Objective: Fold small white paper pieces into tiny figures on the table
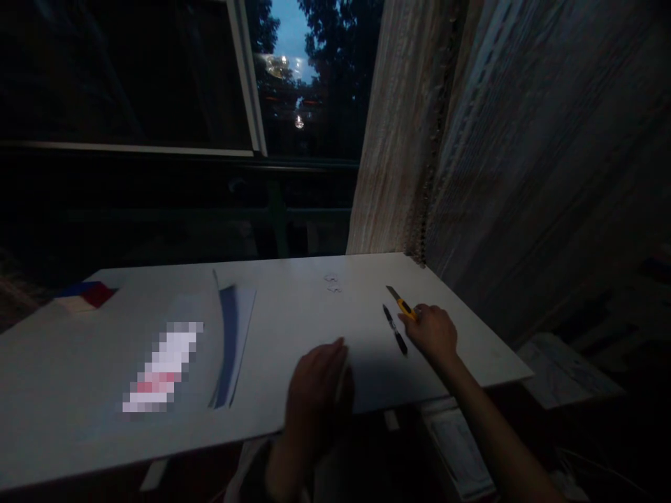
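Observation:
My right hand (433, 332) is closed around a yellow utility knife (407, 308), whose blade points toward the back of the white table (293, 307). Just left of that hand lies a black pen (395, 330), flat on the table. My left hand (317, 381) hovers over the front part of the tabletop, palm turned toward the right, fingers stretched forward with nothing visible in them. Its far side is in shadow. Left of it lies a magazine or sheaf of paper (242, 342) with a curled-up blue-backed page (228, 342); part of it is blurred out.
A small red, blue and white box (87, 295) sits at the table's far left. Two small wire-like pieces (332, 283) lie near the back. Behind stand a window (314, 84) and a curtain (398, 140). Below the right edge is a pale box (456, 447).

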